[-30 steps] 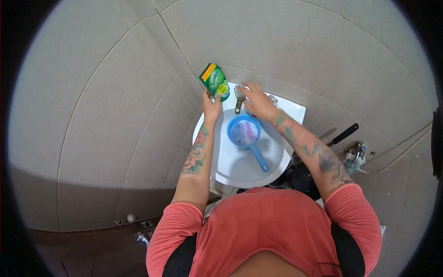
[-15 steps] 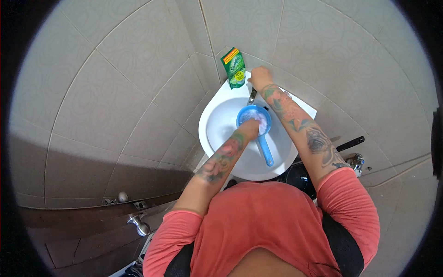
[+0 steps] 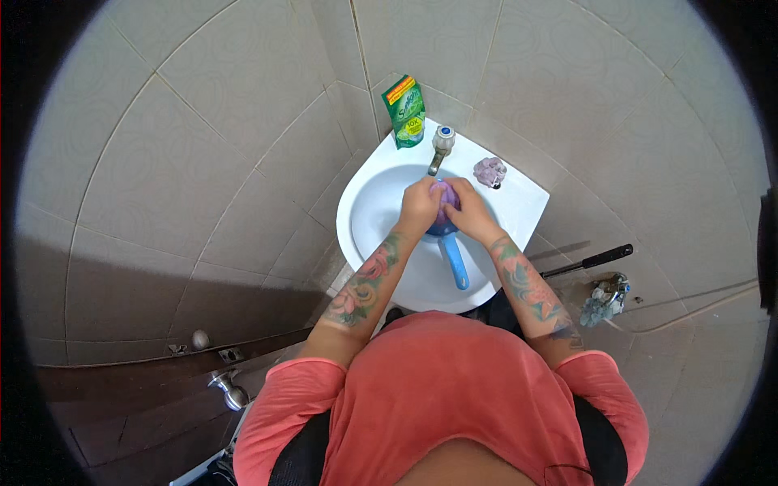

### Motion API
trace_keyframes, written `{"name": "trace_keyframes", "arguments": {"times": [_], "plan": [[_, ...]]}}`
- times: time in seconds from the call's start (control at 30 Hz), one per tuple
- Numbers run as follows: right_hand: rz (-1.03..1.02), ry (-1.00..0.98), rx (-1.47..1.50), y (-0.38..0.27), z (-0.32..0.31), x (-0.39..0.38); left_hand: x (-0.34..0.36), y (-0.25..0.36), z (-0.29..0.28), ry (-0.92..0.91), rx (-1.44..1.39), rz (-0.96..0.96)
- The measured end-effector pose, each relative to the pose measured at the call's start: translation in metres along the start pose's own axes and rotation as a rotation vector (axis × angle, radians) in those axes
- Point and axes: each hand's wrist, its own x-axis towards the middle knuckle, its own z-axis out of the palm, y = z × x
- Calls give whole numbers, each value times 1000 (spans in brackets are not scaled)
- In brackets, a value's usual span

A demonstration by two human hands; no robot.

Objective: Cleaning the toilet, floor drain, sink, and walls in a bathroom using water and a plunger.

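Observation:
Both my left hand (image 3: 419,206) and my right hand (image 3: 468,209) are closed on a purple item (image 3: 444,197), perhaps a cloth, over the bowl of a blue plastic dipper (image 3: 455,262). The dipper lies in the white basin (image 3: 374,219) beneath the faucet (image 3: 442,142), its handle toward me; its bowl is mostly hidden by my hands. A green detergent pouch (image 3: 405,113) stands at the basin's back-left corner. A lilac mesh puff (image 3: 489,171) sits on the ledge right of the faucet.
Tiled walls (image 3: 219,130) enclose the corner. Right of the basin are a black long handle (image 3: 607,256) and a wall valve (image 3: 616,296) with blue-grey material and a hose. At lower left is a dark door (image 3: 130,389) with a metal knob (image 3: 232,393).
My left hand has left the green pouch, and my right hand has come down from the faucet. Both now grip the purple item that was lying in the dipper's suds.

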Motion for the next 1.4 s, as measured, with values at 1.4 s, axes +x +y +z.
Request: {"name": "trace_keyframes", "arguments": {"times": [1.4], "plan": [[165,-205,-427,29,-114,-49,43,41,85,-129,142,371]]}}
